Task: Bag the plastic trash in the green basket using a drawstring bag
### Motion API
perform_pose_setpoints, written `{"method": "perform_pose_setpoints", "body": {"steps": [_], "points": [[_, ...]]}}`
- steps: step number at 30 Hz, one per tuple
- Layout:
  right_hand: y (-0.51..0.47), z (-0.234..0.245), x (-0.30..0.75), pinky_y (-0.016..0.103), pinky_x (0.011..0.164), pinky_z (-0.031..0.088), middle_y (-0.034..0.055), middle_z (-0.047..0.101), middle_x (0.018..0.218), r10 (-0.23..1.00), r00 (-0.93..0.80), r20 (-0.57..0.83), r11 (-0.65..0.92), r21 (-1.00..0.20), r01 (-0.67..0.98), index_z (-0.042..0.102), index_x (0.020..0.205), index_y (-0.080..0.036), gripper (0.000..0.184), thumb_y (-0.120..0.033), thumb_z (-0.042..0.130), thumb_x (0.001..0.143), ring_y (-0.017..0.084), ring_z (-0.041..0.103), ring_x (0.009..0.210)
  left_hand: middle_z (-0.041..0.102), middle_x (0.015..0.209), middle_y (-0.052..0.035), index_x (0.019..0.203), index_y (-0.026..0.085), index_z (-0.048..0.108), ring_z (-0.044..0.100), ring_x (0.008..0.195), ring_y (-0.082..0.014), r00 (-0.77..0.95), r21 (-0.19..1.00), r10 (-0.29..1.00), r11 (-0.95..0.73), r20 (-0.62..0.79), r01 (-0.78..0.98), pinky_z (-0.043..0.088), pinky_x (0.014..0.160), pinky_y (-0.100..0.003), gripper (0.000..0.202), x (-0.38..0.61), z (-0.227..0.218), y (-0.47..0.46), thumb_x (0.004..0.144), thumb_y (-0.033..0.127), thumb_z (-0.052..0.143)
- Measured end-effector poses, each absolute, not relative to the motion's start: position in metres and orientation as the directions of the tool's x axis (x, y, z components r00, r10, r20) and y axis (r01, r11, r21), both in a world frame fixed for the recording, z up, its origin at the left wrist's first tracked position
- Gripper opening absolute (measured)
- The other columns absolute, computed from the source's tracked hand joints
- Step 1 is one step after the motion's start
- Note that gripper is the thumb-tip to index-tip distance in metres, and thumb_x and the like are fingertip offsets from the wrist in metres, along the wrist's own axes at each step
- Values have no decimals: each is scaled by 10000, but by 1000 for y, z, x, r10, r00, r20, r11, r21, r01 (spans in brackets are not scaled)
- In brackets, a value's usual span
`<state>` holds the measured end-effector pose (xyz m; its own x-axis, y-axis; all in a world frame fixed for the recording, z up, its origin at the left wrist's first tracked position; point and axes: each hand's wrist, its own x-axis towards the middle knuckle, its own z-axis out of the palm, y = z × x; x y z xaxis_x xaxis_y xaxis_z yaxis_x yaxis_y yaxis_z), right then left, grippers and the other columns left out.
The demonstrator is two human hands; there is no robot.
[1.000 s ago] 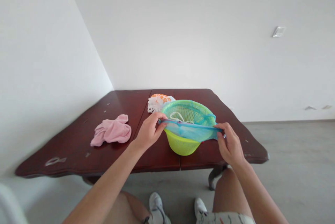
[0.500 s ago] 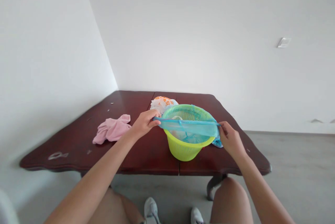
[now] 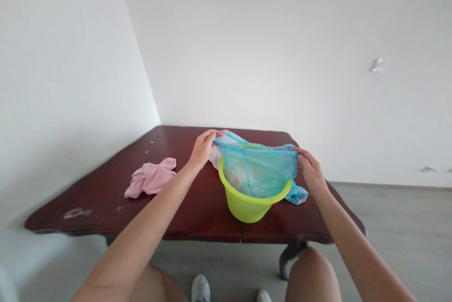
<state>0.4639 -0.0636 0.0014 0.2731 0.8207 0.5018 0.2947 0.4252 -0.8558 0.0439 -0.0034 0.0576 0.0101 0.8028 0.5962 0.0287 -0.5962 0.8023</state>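
Item: left hand (image 3: 203, 150), fingers and thumb pinched together on the upper left edge of a thin translucent blue plastic bag (image 3: 257, 170)

Item: right hand (image 3: 310, 172), fingers closed on the bag's right edge, the thumb's exact position hard to make out

Item: the bag, its mouth held open and raised above a lime-green plastic basket (image 3: 243, 205), its lower part sagging inside the rim

Location: basket upright on a dark red wooden table (image 3: 81, 212), toward the near edge

Also on table: crumpled blue plastic (image 3: 296, 194) touching the basket's right side; white plastic bag (image 3: 215, 157) behind the basket; pink cloth (image 3: 151, 178) left of the left hand
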Motion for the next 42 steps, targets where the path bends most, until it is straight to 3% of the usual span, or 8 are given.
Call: {"method": "perform_pose_setpoints", "body": {"steps": [4,10,14,20,27,35,38,42], "points": [[-91,38,451,433,1017,675,119,896,1290,679,323,659,582,-752,309,854,1327,-248,464,-632,832,1066,280,825,1155,814,1049,-77,1031,223,728,765,988,-232,-85,818,816,-575,572,-11,611,917,-347,464,43,67,0,1008,677,818],[-143,64,439,349,731,643,93,869,927,651,336,680,569,-731,378,852,1000,-245,512,-755,889,1030,249,788,829,791,1116,-67,1202,219,733,713,821,-195,117,812,859,-511,499,281,583,734,-320,626,25,73,-19,822,627,1019],[-150,56,439,300,561,536,39,763,743,733,270,625,520,-770,370,772,859,-245,555,-757,966,948,184,648,627,845,1045,-74,1114,229,820,748,866,-250,328,672,838,-546,437,500,579,781,-362,437,16,73,-29,912,604,915],[-157,44,450,275,502,486,-20,766,753,853,158,497,433,-843,319,738,1258,-264,574,-657,999,932,172,625,571,790,863,-27,1066,250,835,716,758,-235,371,676,838,-543,399,499,531,686,-324,369,0,81,-44,926,586,895],[-175,58,453,294,595,537,37,743,811,804,105,586,487,-749,450,783,925,-254,474,-699,933,988,200,678,708,677,724,10,844,231,721,585,641,-176,511,735,821,-508,255,449,431,593,-277,532,-11,103,-70,954,719,902],[-201,82,451,359,750,583,92,824,1015,762,247,598,523,-794,310,839,842,-273,400,-606,878,1059,261,734,925,738,822,-36,861,216,791,650,760,-213,408,664,815,-575,411,478,508,712,-319,594,-21,121,-85,1034,784,796],[-200,91,455,399,782,618,104,806,984,777,245,580,567,-814,126,768,752,-276,444,-564,847,1080,295,753,971,785,855,-56,875,212,822,704,825,-235,344,737,813,-576,471,353,569,779,-342,609,-17,127,-90,1002,807,851],[-188,97,456,405,752,661,75,772,890,774,298,558,597,-801,-50,761,780,-285,423,-543,808,1112,266,761,853,856,1005,-88,969,192,862,758,865,-219,321,910,854,-404,411,-92,632,806,-340,568,0,128,-99,1008,756,913]]}}
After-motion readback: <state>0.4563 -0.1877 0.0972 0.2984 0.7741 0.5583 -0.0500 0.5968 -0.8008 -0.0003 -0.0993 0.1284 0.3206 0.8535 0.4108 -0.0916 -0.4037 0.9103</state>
